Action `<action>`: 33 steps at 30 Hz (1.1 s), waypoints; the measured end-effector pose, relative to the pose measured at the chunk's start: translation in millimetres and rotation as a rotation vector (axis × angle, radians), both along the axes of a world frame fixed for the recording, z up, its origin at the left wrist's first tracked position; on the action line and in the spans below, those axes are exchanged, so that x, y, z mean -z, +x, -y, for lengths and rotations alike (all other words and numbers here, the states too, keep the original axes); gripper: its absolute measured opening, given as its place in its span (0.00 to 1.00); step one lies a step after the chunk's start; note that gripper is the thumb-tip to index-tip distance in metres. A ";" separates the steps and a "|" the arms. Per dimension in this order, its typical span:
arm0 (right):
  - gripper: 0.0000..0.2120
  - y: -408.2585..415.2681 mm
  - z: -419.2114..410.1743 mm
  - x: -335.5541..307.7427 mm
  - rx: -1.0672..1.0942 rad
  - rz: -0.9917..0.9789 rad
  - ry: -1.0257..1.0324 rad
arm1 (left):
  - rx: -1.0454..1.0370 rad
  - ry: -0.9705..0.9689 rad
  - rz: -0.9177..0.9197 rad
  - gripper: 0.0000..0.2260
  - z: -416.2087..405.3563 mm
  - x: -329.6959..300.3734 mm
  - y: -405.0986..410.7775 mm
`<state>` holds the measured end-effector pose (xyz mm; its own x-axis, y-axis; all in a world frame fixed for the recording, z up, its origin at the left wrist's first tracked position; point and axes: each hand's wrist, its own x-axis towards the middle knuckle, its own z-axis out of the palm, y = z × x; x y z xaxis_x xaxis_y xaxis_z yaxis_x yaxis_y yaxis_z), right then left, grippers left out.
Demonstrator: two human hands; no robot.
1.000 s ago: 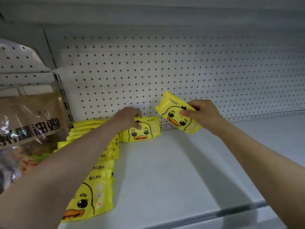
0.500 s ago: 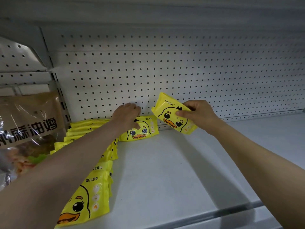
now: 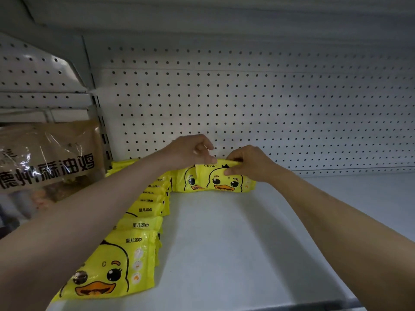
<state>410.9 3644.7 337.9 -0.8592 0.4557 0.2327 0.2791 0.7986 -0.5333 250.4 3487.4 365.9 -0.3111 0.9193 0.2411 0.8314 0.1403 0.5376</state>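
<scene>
One duck pack (image 3: 226, 178) now on shelf (image 3: 224, 243)

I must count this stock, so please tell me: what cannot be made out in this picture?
All in the head view:
- Row of yellow packs: the left forearm covers its left side, so no sure count.
- Second duck pack: overlapped by the front duck pack.
- Left hand: unclear whether it grips or only touches the front duck pack; the right hand pinches it.
- Brown bag: cut by the left edge, with glare.
</scene>
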 end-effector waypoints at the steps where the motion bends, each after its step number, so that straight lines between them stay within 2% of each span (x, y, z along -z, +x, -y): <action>1: 0.09 -8.1 3.1 4.0 -0.031 0.025 0.009 | -0.005 -0.070 -0.046 0.20 0.6 5.4 -2.7; 5: 0.12 -33.8 9.3 18.3 -0.090 0.024 -0.042 | -0.131 -0.252 -0.339 0.23 -0.7 20.5 -10.7; 9: 0.17 -50.1 12.8 22.3 -0.086 -0.002 -0.005 | -0.235 -0.287 -0.435 0.22 -1.0 23.5 -18.4; 15: 0.20 -58.4 15.0 26.7 -0.048 0.012 0.326 | -0.399 -0.370 -0.504 0.24 -5.3 28.5 -27.7; 19: 0.22 -52.9 24.0 30.6 -0.001 0.032 0.439 | -0.460 -0.383 -0.628 0.22 -2.8 34.6 -16.0; 22: 0.24 -39.6 29.9 25.4 0.020 0.058 0.462 | -0.520 -0.304 -0.585 0.23 6.3 33.5 0.3; 27: 0.23 2.1 42.1 3.1 0.032 0.009 0.468 | -0.528 -0.061 -0.362 0.24 34.4 22.4 47.7; 33: 0.25 73.9 82.3 -8.0 0.011 -0.038 0.454 | -0.561 0.078 -0.309 0.22 87.6 29.5 125.8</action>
<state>484.8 3562.4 345.8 -0.8420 0.3094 0.4420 0.2759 0.9509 -0.1401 376.2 3399.8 336.4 -0.6446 0.6136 0.4559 0.7614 0.5689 0.3108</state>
